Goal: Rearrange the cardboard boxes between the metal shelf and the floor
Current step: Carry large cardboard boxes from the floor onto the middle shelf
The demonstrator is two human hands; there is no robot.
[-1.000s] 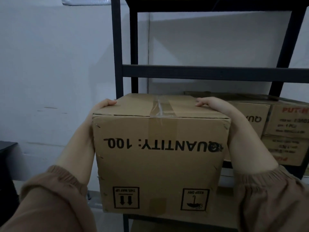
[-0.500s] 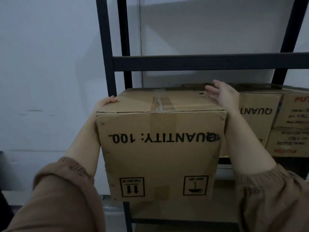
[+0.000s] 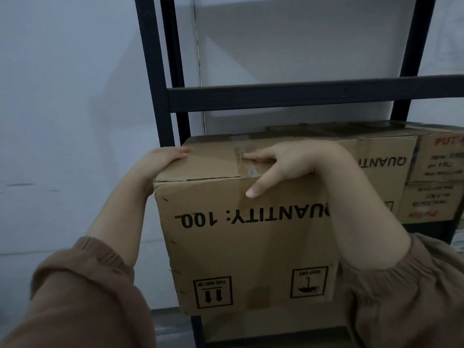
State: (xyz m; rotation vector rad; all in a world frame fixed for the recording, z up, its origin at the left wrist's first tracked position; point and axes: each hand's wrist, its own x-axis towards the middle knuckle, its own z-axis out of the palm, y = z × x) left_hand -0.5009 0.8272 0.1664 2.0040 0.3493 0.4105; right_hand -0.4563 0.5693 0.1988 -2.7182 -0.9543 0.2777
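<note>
nearest, two brown sleeves frame the cardboard box, whose print reads upside down: "quantity: 100". the left hand grips the box's top left corner, fingers bent together over the edge. the right hand lies on the lid, fingers straight and close together across the clear tape, thumb spread down onto the front face. the box is at the left end of the metal shelf, its front face ahead of the front post; whether it rests on the board i cannot tell. just beside it to the right, more boxes stand on the shelf, two with red lettering. behind is a pale wall.
</note>
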